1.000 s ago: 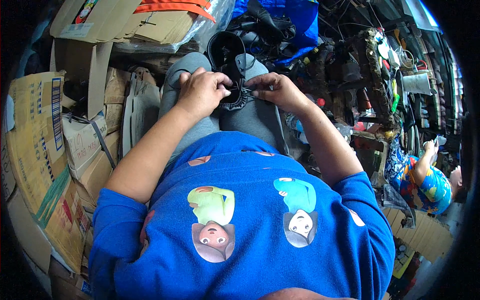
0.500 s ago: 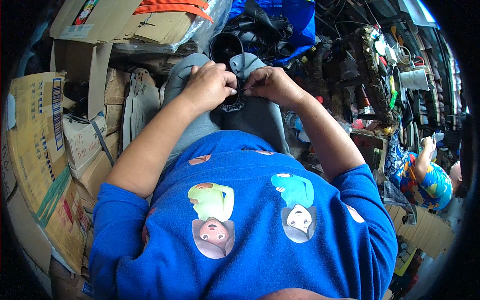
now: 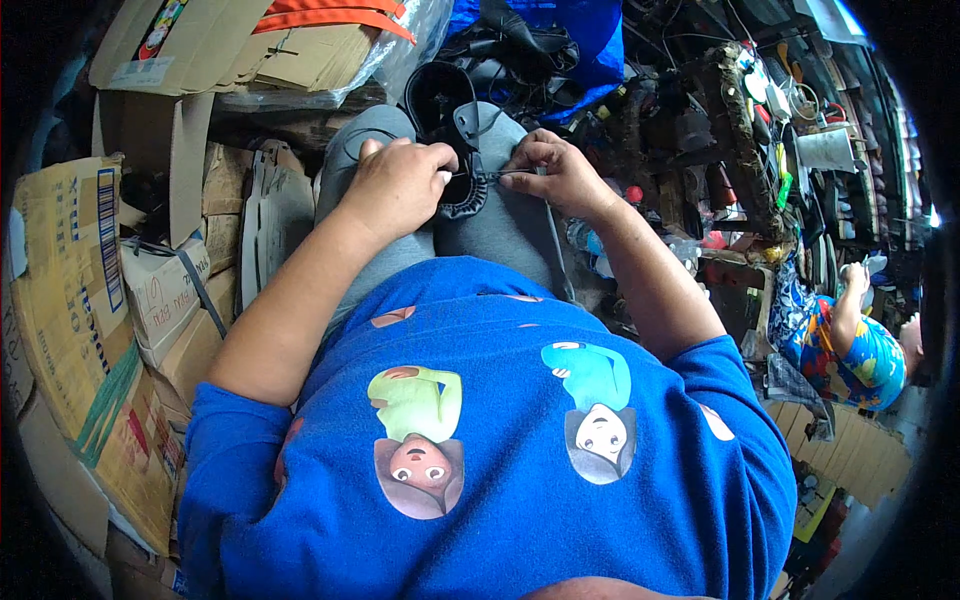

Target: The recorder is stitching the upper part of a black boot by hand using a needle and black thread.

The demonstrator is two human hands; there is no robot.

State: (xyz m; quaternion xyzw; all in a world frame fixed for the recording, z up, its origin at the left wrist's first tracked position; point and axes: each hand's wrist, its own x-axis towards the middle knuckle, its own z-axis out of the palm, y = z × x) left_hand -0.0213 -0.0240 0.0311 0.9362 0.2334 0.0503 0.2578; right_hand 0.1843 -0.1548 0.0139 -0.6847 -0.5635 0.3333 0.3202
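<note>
A black leather shoe upper [image 3: 440,95] rests between my knees, its gathered, stitched rim [image 3: 462,208] facing me. My left hand [image 3: 392,190] is closed in a pinch at the left side of this rim, seemingly on a dark thread; its fingertips are partly hidden. On the other side my right hand [image 3: 562,178] pinches a thin dark thread [image 3: 490,175] that runs to the rim. A dark loop, like thread, lies over my left knee near the left hand.
Cardboard boxes [image 3: 70,270] are stacked along my left. Black leather pieces [image 3: 515,50] lie ahead by a blue sheet [image 3: 590,50]. Cluttered shelves with tools and a white cup [image 3: 828,150] stand at right. Another person [image 3: 865,350] in a colourful shirt sits at far right.
My hands have drawn apart, the left to the left and the right slightly to the right. More of the shoe's gathered rim and the thread now shows between them.
</note>
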